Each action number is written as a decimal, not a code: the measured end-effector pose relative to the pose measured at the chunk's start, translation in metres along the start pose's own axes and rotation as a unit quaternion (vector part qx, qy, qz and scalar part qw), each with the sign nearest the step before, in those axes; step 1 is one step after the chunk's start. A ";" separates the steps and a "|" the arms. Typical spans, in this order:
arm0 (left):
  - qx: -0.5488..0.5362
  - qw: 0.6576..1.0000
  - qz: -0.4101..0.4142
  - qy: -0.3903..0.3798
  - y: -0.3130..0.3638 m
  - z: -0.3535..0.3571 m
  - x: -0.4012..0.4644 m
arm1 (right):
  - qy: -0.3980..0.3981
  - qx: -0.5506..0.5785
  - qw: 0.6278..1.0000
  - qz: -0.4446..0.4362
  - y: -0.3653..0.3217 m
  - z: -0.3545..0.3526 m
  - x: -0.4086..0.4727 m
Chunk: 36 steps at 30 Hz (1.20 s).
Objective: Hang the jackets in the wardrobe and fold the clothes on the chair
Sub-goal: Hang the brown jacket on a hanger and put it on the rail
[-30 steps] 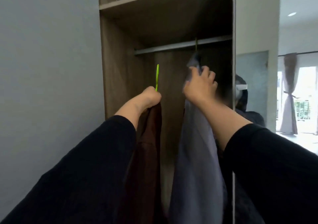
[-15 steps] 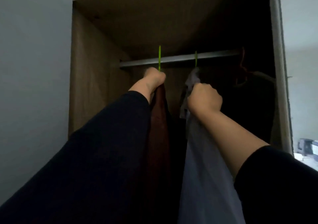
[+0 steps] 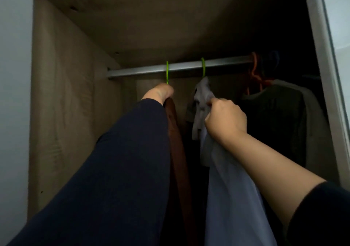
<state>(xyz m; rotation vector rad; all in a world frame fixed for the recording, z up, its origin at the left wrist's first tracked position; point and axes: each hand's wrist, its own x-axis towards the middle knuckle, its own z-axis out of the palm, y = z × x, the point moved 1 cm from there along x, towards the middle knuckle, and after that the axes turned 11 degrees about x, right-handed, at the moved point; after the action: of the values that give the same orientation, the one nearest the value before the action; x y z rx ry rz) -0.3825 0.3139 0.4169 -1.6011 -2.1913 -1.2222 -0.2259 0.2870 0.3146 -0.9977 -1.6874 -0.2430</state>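
Brown jacket (image 3: 177,145) hangs by its green hook (image 3: 167,71) on the grey metal rail (image 3: 185,68); left hand (image 3: 160,93) holds its top, right hand (image 3: 225,120) grips the pale grey jacket (image 3: 223,189). Next, likely let go.

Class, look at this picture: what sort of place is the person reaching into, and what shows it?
Most likely a wardrobe: a metal rail spans wooden walls, with green hangers hooked over it and clothes hanging below.

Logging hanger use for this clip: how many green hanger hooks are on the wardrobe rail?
2. One green hook sits on the rail above the left hand; the other above the grey jacket. Orange hangers further right; others may be hidden.
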 end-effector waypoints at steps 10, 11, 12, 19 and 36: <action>-0.150 0.983 -0.034 -0.099 -0.013 -0.001 -0.034 | 0.005 0.006 1.000 0.001 0.004 0.005 -0.006; -0.160 0.981 -0.035 -0.104 -0.015 0.001 -0.042 | 0.004 0.014 1.000 0.000 0.005 0.005 -0.009; -0.171 0.979 -0.038 -0.107 -0.018 0.003 -0.052 | -0.001 0.029 1.000 0.001 0.006 0.005 -0.013; -0.206 0.977 -0.049 0.016 -0.034 0.010 -0.145 | -0.075 0.133 0.988 -0.017 0.015 -0.007 -0.065; 0.199 0.913 -0.203 0.292 -0.039 -0.037 -0.463 | -0.298 0.254 0.910 -0.137 0.006 -0.110 -0.247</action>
<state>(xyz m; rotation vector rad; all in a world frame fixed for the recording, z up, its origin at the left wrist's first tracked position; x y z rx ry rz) -0.2372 -0.0488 0.1618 -0.5415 -2.2052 -1.0577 -0.1359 0.1029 0.1384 -0.4501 -2.2894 0.3516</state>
